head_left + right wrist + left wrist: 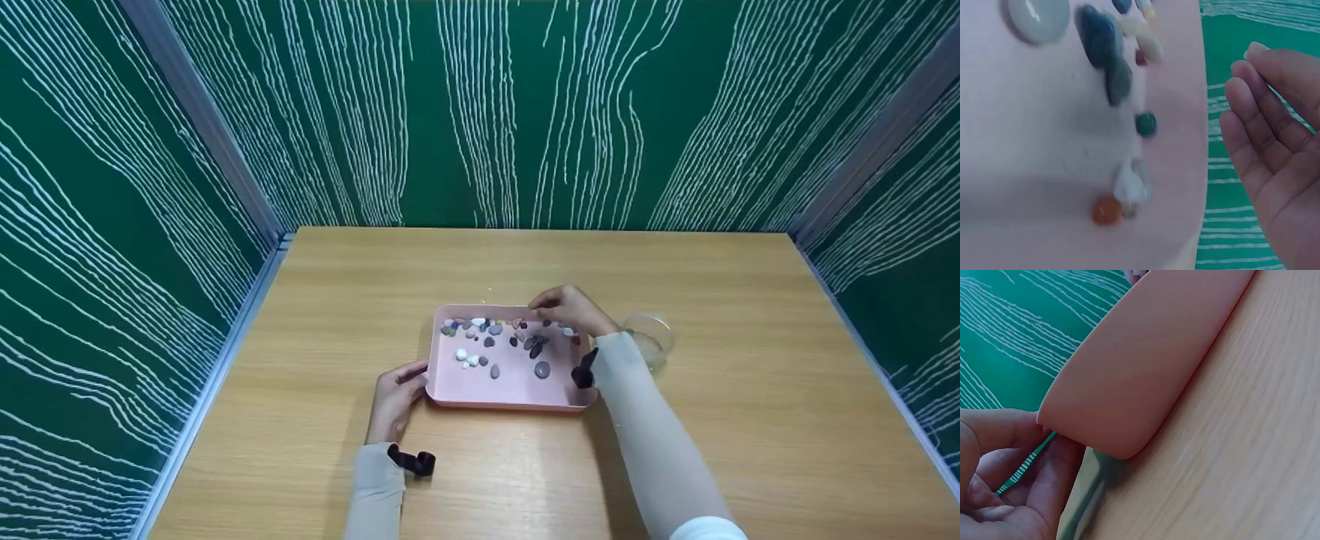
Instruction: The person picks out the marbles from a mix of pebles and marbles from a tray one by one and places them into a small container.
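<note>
A shallow pink tray (465, 390) sits on the table with many small pebbles in it. My left hand (395, 397) pinches its left side; in the left wrist view, thumb and fingers meet at the corner of the tray wall (1123, 382). Most pebbles lie along the far side, with dark stones (535, 348) right of the middle. White pebbles (466, 358) cluster at the left, and a round grey stone (542, 369) lies nearer the front. At the far rim is my right hand (574, 309); its loosely bent fingers (1241, 95) hold nothing in the right wrist view.
Right of the tray, partly behind my right forearm, stands a clear round container (651, 337). The wooden table (750, 390) meets green walls (555, 112) with white wavy lines at the back and sides. A few tiny specks lie beyond the tray.
</note>
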A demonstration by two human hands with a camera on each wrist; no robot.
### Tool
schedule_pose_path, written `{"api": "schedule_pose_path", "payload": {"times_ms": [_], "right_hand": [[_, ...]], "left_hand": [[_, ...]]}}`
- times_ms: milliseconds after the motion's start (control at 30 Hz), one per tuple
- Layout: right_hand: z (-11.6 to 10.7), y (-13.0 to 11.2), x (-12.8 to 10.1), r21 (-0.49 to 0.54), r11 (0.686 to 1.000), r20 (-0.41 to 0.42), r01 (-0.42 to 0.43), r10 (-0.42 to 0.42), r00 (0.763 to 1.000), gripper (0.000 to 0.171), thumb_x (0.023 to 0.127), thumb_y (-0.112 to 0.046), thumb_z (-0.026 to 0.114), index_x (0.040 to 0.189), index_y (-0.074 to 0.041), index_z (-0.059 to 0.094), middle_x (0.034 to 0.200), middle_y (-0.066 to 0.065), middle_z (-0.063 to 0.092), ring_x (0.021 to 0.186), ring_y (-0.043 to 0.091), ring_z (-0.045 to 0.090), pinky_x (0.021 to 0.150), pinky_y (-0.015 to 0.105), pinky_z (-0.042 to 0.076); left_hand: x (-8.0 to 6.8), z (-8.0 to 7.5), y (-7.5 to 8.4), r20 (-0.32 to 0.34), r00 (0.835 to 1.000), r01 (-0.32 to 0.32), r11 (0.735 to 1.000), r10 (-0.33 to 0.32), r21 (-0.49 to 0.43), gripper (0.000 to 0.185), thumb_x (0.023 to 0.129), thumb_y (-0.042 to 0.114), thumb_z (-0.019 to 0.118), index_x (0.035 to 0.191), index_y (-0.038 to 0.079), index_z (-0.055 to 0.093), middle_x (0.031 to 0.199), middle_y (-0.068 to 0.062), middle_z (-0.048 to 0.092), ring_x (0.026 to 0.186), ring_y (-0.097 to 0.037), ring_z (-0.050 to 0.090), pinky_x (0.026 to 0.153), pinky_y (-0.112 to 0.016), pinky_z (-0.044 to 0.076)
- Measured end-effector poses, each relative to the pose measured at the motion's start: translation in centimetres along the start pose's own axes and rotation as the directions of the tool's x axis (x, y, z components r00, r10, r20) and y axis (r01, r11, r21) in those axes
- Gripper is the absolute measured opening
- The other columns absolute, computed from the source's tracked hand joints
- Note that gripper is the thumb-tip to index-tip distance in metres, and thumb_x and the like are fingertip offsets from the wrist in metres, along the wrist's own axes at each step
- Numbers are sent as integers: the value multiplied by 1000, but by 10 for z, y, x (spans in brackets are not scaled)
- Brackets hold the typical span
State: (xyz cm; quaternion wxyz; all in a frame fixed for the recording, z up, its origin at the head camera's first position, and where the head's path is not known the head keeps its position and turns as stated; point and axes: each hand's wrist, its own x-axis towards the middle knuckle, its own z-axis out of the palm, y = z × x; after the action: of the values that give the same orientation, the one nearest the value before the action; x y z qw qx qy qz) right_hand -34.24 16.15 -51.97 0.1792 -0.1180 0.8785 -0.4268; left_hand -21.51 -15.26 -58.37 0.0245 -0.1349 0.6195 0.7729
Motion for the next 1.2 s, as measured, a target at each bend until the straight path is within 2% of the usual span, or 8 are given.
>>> {"api": "schedule_pose_path", "payload": {"times_ms": [133, 200, 367, 500, 700, 933, 1100, 1200], "right_hand": [[13, -5, 7, 17, 1000, 39, 7, -8, 999, 23, 92, -11, 61, 114, -6, 70, 113, 14, 70, 103, 31, 64, 99, 46, 49], [19, -7, 10, 16, 1000, 50, 10, -11, 999, 23, 92, -11, 62, 113, -6, 70, 110, 14, 70, 101, 30, 65, 98, 45, 50], [31, -10, 18, -32, 999, 46, 16, -15, 999, 21, 90, -17, 66, 109, -9, 72, 102, 8, 72, 88, 24, 66, 78, 33, 55], [39, -12, 23, -18, 1000, 49, 21, -20, 999, 23, 90, -16, 67, 109, -6, 72, 99, 8, 71, 79, 21, 64, 68, 27, 54], [48, -15, 30, -20, 1000, 52, 15, -13, 999, 21, 90, -11, 64, 109, -5, 72, 99, 10, 71, 76, 19, 62, 62, 25, 50], [57, -17, 38, -43, 992, 40, 119, -118, 992, 19, 89, -6, 64, 105, 1, 72, 97, 14, 71, 68, 13, 56, 57, 20, 46], [65, -20, 43, -81, 983, 40, 167, -164, 986, 19, 88, -4, 64, 104, 2, 72, 97, 16, 72, 68, 10, 57, 59, 19, 48], [70, -22, 45, -106, 981, 56, 162, -157, 986, 19, 88, -5, 64, 105, 0, 72, 98, 15, 72, 71, 12, 60, 63, 22, 52]], "left_hand": [[2, -1, 1, -2, 1000, 2, 999, -1, 37, 38, 82, -13, 53, 120, -18, 56, 123, -30, 58, 92, -16, 62, 80, -25, 56], [3, -1, 2, 3, 1000, 11, 999, -11, 51, 38, 83, -12, 54, 121, -17, 56, 123, -29, 58, 92, -16, 62, 80, -25, 56], [1, -1, 9, 16, 1000, 25, 993, -27, 119, 35, 85, -8, 58, 120, -13, 59, 123, -28, 60, 92, -16, 63, 79, -24, 56], [2, -1, 11, 11, 1000, 18, 988, -20, 156, 33, 85, -8, 58, 118, -12, 62, 119, -28, 63, 90, -16, 65, 76, -24, 56], [5, -2, 7, 7, 1000, 27, 991, -28, 130, 35, 84, -9, 59, 118, -12, 61, 119, -27, 63, 89, -15, 64, 76, -24, 56], [6, -2, 7, 11, 999, 29, 994, -31, 107, 35, 84, -10, 59, 119, -12, 61, 121, -28, 62, 91, -15, 65, 79, -25, 57], [8, -3, 6, -16, 999, 52, 992, -50, 114, 33, 84, -9, 61, 117, -10, 63, 123, -25, 62, 92, -14, 63, 79, -24, 56], [8, -3, 5, -22, 998, 59, 992, -57, 115, 33, 84, -9, 61, 117, -9, 63, 123, -24, 62, 93, -15, 62, 79, -24, 56]]}}
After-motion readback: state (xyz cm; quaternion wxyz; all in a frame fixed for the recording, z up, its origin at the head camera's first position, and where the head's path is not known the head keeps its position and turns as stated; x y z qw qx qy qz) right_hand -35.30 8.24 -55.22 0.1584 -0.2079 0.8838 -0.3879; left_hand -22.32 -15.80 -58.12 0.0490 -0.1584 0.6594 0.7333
